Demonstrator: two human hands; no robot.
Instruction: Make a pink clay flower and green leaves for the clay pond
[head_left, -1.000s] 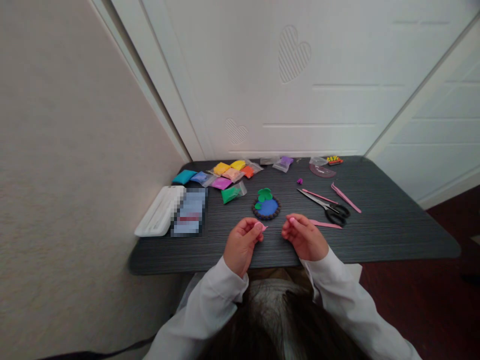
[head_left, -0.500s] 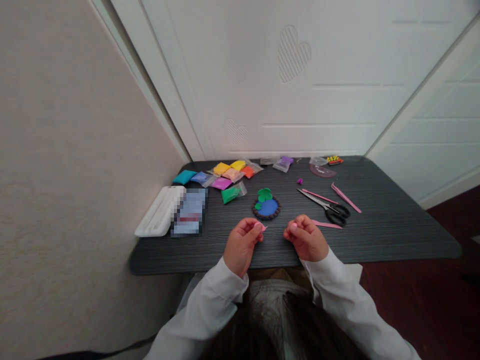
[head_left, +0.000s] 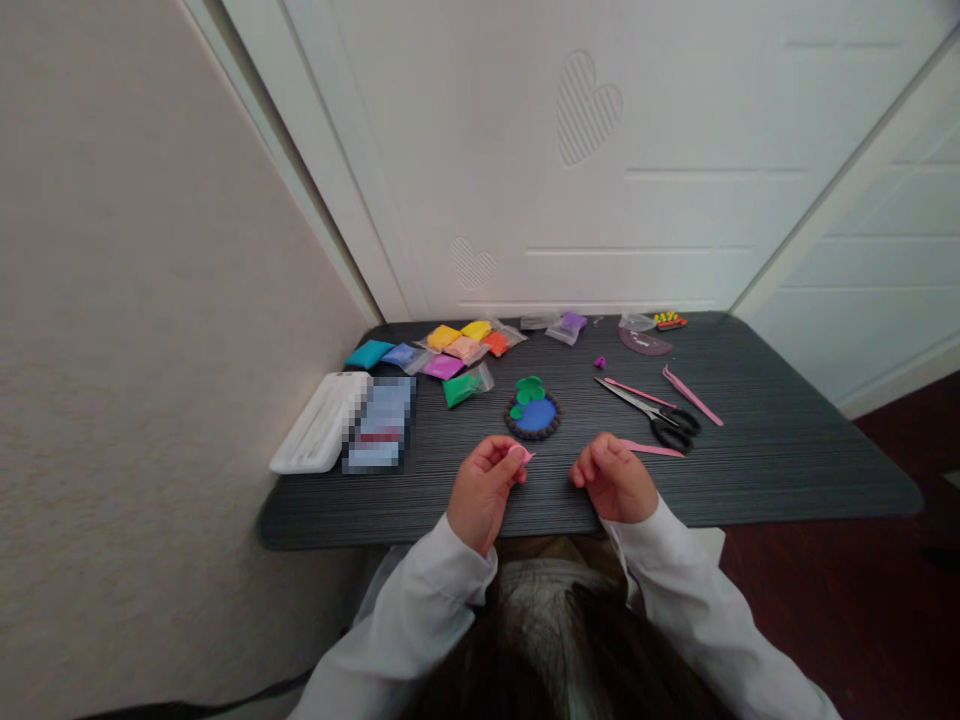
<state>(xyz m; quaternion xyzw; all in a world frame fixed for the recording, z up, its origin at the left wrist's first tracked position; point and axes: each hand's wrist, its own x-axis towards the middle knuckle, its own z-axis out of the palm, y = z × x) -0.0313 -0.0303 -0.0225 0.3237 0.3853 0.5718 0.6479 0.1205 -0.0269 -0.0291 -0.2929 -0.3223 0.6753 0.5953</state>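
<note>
My left hand hovers over the near edge of the dark table and pinches a small pink clay piece between thumb and fingers. My right hand is curled closed beside it, a little to the right; what its fingers hold is hidden now. Just beyond both hands lies a round clay model with a blue centre, a dark beaded rim and green leaves on top.
Several coloured clay packets lie at the back left, with a white tray and a booklet near the left edge. Scissors and pink modelling tools lie to the right. White door panels stand behind the table.
My right hand has curled tighter and turned, so the pink bit seen at its fingertips earlier is hidden. The left hand has stayed in place with its pink piece.
</note>
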